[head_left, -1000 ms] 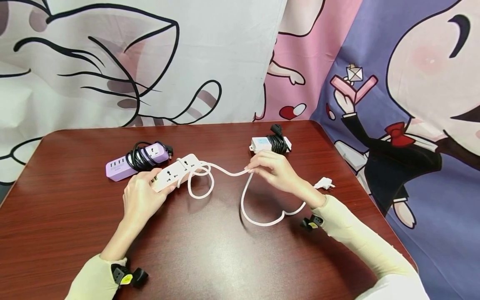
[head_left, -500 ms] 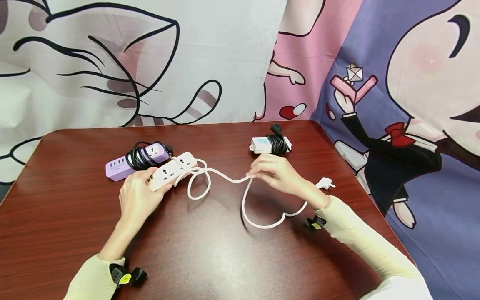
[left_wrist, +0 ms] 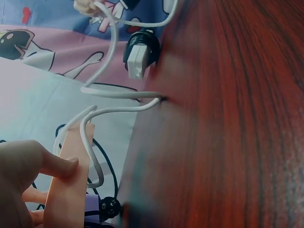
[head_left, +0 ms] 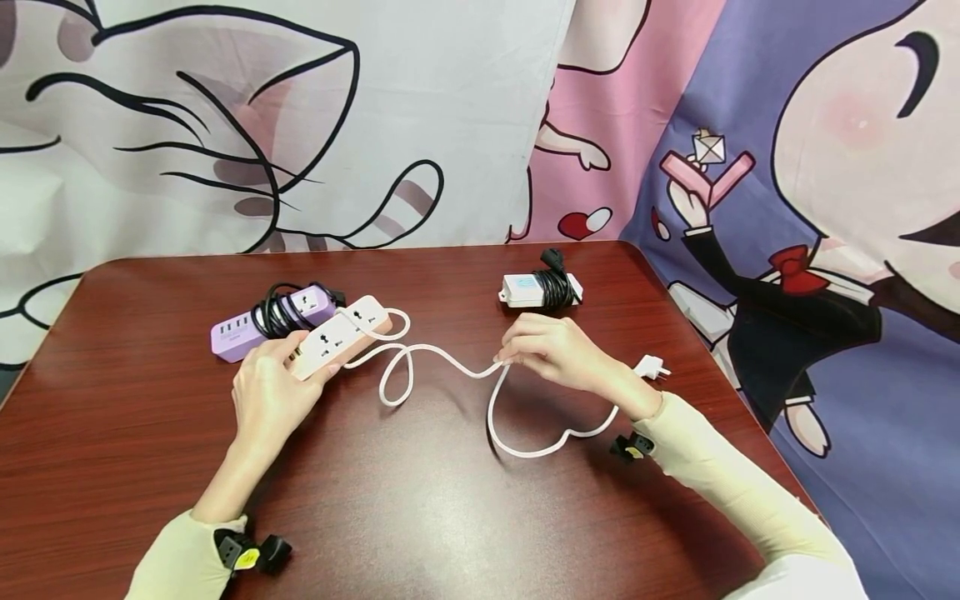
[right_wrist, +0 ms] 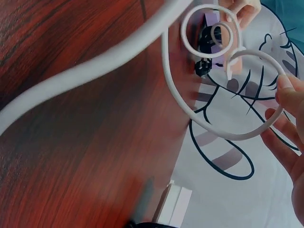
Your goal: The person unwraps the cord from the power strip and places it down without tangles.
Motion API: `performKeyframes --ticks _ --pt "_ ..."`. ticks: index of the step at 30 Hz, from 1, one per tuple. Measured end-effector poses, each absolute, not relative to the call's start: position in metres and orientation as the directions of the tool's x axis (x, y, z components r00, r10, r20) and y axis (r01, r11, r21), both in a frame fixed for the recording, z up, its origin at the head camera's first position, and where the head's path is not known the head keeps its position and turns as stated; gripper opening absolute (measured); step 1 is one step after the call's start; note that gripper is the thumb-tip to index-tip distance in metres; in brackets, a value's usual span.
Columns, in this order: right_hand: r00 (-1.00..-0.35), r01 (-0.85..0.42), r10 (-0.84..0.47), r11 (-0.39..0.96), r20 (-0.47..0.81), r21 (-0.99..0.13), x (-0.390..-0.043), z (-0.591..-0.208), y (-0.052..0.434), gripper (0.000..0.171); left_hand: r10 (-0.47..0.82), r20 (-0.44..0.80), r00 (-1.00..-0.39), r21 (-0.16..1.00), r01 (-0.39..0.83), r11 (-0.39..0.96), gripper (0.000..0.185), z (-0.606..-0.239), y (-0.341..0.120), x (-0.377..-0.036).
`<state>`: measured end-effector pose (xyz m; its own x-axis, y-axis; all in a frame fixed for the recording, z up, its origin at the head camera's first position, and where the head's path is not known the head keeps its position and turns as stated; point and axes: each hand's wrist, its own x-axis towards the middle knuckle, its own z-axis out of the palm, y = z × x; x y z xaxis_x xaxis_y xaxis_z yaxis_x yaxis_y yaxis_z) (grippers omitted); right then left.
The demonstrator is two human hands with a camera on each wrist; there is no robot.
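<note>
Two hands: left (head_left: 266,392) grips white strip (head_left: 341,336) | right (head_left: 558,350) pinches cord (head_left: 442,360) | dark-red table (head_left: 420,500) | cartoon curtains (head_left: 450,117)

purple power strip (head_left: 258,327) (black cord wound round it) and white adapter (head_left: 531,289) on table (head_left: 420,500).

White power strip (head_left: 341,337) tilted off the table, white cord (head_left: 442,360) looping rightward, plug (head_left: 649,366) lying flat.

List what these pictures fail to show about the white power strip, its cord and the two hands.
- White power strip, head view: near end hidden under the left hand.
- White cord: grip point covered by the right hand fingers.
- Right wrist view: cord blurred, cut by frame edge.
- White plug: prongs too small.
</note>
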<state>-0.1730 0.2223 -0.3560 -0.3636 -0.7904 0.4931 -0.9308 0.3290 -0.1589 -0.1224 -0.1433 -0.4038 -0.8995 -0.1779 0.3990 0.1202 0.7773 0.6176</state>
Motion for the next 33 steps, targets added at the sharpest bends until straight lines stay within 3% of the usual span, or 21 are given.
performKeyframes --ticks 10,20,33 --pt "-0.389 -0.907 -0.786 0.419 0.481 -0.048 -0.179 -0.36 0.222 0.016 -0.179 0.413 -0.893 0.63 0.138 0.764 0.05 -0.397 -0.142 -0.121" --pt "-0.463 -0.859 -0.742 0.51 0.484 -0.04 -0.188 -0.363 0.216 0.014 -0.189 0.511 -0.839 0.64 0.223 0.736 0.05 -0.388 -0.135 -0.117" --pt "-0.53 -0.787 -0.657 0.616 0.536 -0.023 -0.193 -0.369 0.207 0.013 -0.182 0.487 -0.854 0.658 0.222 0.719 0.05 -0.377 -0.131 -0.113"
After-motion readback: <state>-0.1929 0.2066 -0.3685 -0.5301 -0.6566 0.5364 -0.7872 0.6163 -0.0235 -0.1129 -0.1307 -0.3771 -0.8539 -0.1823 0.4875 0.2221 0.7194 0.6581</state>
